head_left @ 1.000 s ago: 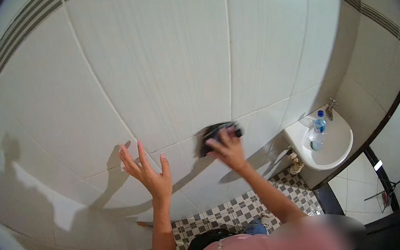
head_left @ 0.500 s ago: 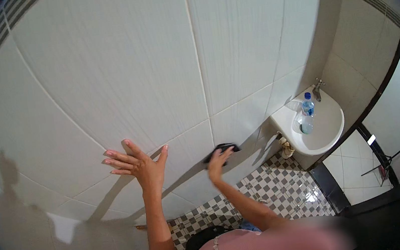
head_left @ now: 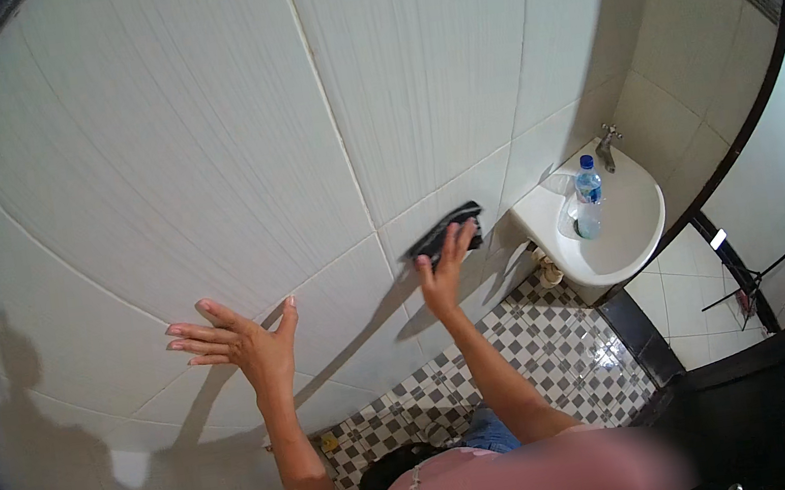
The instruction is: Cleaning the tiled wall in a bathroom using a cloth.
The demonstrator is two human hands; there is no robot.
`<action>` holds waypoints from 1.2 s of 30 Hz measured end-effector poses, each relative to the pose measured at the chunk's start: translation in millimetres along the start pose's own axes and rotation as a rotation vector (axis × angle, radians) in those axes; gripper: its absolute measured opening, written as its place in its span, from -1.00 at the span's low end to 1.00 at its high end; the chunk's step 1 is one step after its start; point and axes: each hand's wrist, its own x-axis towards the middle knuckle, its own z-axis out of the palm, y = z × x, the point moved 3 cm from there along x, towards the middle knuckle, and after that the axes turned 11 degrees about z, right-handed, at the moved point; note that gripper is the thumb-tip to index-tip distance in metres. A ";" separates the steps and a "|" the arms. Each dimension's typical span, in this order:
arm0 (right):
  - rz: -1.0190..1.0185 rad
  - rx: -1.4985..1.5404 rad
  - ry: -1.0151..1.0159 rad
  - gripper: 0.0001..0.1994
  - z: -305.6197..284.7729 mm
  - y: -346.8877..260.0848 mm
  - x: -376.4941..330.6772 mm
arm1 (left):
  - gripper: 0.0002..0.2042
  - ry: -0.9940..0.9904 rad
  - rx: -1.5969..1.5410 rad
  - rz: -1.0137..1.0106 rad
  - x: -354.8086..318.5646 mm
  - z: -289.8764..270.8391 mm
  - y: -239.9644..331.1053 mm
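Note:
My left hand [head_left: 248,348] is spread, fingers stretched out, against the white tiled wall [head_left: 234,167]; nothing is in it. With my right hand [head_left: 446,273] I press a dark cloth [head_left: 446,233] to the wall, right of a vertical grout line and left of the sink. The cloth is black with paler streaks and looks bunched under my fingers. Part of it is hidden by the hand.
A white corner sink [head_left: 634,233] with a metal tap [head_left: 607,147] is on the right, a clear bottle [head_left: 589,199] with a blue cap standing in it. Below lies a checkered tile floor [head_left: 547,363]. A dark doorway threshold [head_left: 641,341] is at the right.
My right hand has moved up and slightly right along the wall with the cloth, which now shows more of its surface. The whole view has shifted a little; my left hand stays spread.

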 end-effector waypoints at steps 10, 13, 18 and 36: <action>0.719 0.235 -0.276 -0.25 69.3 -37.7 -135.7 | 0.22 -0.028 0.043 0.023 -3.1 1.4 -3.9; 0.228 0.253 -0.184 -0.34 33.6 -92.6 -70.7 | 0.23 -0.019 0.010 0.018 -0.9 -5.2 -1.5; -0.062 0.018 0.184 -0.46 -9.8 -51.3 78.4 | 0.22 0.007 0.022 0.032 -0.7 -3.5 -0.6; -0.593 -0.151 -0.116 -0.36 -27.4 -156.4 116.5 | 0.16 0.074 0.004 0.043 -2.9 0.2 -4.4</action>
